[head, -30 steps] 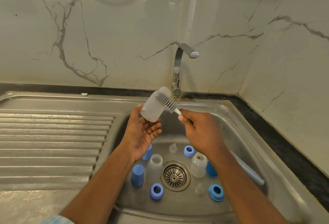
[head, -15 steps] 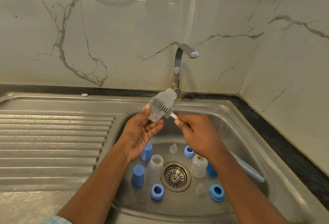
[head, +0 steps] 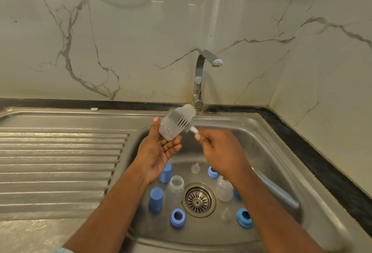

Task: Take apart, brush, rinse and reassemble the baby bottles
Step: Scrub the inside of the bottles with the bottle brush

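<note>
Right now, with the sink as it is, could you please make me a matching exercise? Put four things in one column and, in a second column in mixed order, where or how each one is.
Things
1. bottle brush
2. tap
3. long pale blue stick
4. standing bottle with its open mouth in view

Places or states
A. upright, just left of the drain
B. lying along the right side of the sink
C. gripped by the right hand, bristles across the held bottle in the left hand
D. at the back wall, no water seen running

Pairs: 1-C, 2-D, 3-B, 4-A
</note>
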{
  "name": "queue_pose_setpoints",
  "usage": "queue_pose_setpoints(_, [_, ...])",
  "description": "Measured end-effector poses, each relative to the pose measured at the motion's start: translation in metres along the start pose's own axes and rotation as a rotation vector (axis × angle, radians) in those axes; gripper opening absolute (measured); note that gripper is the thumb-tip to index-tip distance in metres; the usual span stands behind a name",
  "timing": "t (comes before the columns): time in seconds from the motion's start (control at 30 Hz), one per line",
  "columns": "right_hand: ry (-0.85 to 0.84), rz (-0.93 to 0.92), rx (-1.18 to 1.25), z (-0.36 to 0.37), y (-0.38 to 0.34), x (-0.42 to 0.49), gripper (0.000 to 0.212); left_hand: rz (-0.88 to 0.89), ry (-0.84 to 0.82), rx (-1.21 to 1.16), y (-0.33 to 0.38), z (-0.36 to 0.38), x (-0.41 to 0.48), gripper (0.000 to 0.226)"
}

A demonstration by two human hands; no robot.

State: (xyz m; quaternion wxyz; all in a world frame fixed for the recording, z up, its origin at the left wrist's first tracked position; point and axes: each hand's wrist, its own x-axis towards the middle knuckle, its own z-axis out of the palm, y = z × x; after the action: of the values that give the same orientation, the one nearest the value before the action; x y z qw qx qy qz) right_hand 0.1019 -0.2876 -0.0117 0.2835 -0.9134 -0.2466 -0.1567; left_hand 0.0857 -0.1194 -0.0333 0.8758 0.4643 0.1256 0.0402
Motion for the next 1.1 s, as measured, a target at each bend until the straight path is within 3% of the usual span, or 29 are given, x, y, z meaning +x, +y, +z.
queue_pose_setpoints(0.13, [0.153,0.167,-0.047,-0.006,0.018,0.005,0.024,-0.035,-0.014,-0.002,-0.004,0.006,-0.003,0.057])
queue_pose_setpoints(0.33, [-0.112,-0.052,0.051,-0.003,-0.004,-0.006,0.021,-0.054,0.009,-0.113,-0.002,0.0,0.001,0.06])
queue_pose_setpoints(0.53, [0.105,0.173,-0.07,-0.011,0.02,0.003,0.026,-0.087,-0.014,-0.127,-0.003,0.003,-0.001,0.068])
queue_pose_setpoints(0.73, [-0.09,0.02,0.08,-0.01,0.003,-0.005,0.022,-0.114,-0.087,-0.126,-0.001,-0.002,-0.001,0.066])
queue_pose_setpoints(0.93, [0.005,0.049,0.07,-0.018,0.007,-0.003,0.027,-0.09,-0.162,0.186,-0.005,0.0,-0.004,0.072])
queue_pose_setpoints(1.1, [0.001,0.136,0.093,-0.027,0.01,-0.002,0.028,0.212,-0.205,0.719,-0.015,-0.003,-0.005,0.054])
